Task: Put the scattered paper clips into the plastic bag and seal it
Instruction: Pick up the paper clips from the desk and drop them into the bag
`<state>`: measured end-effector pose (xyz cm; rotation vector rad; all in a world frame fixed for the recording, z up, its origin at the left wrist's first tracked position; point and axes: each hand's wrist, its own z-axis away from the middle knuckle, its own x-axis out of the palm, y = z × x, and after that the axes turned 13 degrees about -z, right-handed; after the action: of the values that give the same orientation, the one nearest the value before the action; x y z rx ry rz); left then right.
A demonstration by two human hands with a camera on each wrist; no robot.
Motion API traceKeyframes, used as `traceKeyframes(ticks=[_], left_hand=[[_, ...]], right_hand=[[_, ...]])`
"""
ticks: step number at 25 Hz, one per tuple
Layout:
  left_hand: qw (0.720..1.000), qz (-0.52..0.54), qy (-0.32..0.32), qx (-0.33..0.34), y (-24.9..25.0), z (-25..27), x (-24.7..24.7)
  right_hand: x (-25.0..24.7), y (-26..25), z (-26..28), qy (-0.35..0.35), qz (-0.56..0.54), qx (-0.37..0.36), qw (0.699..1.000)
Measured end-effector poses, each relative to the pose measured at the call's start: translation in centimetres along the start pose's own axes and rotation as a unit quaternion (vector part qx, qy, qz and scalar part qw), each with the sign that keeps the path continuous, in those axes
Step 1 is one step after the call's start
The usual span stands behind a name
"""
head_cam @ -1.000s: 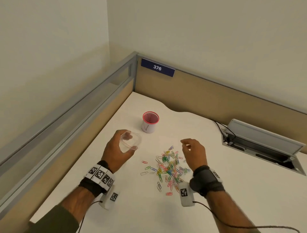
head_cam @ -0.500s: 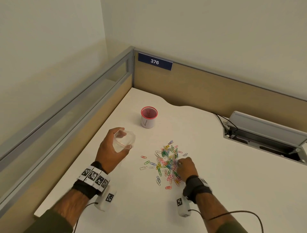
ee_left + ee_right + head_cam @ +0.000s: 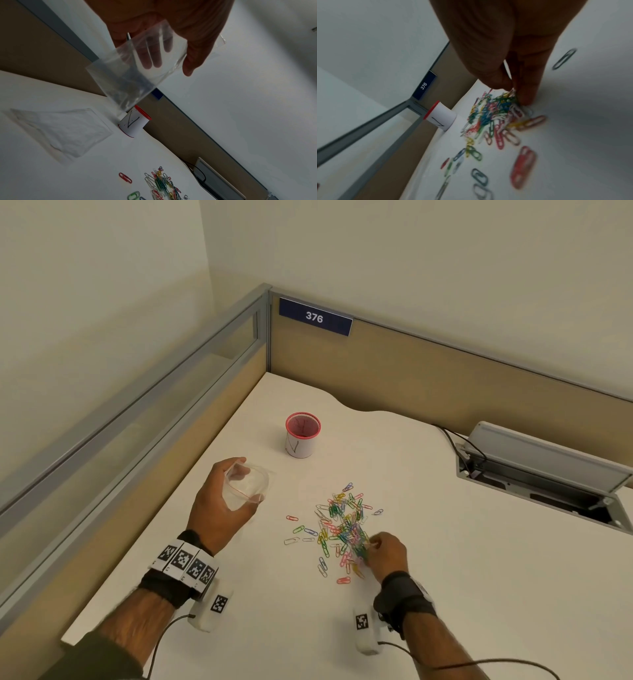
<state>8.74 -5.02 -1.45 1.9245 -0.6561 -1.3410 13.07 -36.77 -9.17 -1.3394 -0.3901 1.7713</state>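
While the left hand [image 3: 219, 505] holds a small clear plastic zip bag [image 3: 135, 73] above the white desk [image 3: 462, 559], fingers and thumb curled round its mouth, the right hand [image 3: 387, 554] is down at the near edge of the heap of coloured paper clips [image 3: 342, 529]. Its thumb and fingertips [image 3: 527, 97] pinch together on a tuft of clips, though blur hides how many, if any, are off the surface. Beyond the heap stands a red-rimmed mesh cup wrapped in white paper [image 3: 302, 435]. Another clear bag [image 3: 63, 131] seems to lie flat on the desk below the left hand.
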Motion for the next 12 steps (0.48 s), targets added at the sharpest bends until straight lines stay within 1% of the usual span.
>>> traceKeyframes(ticks=[1, 3, 5, 7, 8, 10, 12], left_hand=[[1.000, 0.001, -0.003, 0.001, 0.2, -0.1, 0.1], [1.000, 0.005, -0.004, 0.005, 0.3, -0.2, 0.2], [1.000, 0.008, -0.005, 0.006, 0.0, -0.3, 0.2], [1.000, 0.009, -0.007, 0.002, -0.2, -0.4, 0.2], [1.000, 0.009, -0.007, 0.001, -0.3, -0.5, 0.2], [1.000, 0.008, -0.008, -0.001, -0.4, -0.6, 0.5], [1.000, 0.007, -0.011, -0.002, -0.5, -0.5, 0.8]], right_hand=[[0.4, -0.8, -0.3, -0.003, -0.020, -0.027, 0.999], [0.3, -2.1, -0.8, -0.011, 0.004, -0.069, 0.998], [0.1, -2.8, -0.8, -0.061, 0.093, -0.076, 0.991], [0.3, -3.2, -0.3, -0.128, 0.207, -0.081, 0.967], [0.7, -3.3, -0.2, -0.144, 0.244, -0.094, 0.954], [1.6, -3.4, -0.2, -0.140, 0.270, -0.130, 0.944], [2.4, -3.7, -0.5, -0.113, 0.267, -0.165, 0.943]])
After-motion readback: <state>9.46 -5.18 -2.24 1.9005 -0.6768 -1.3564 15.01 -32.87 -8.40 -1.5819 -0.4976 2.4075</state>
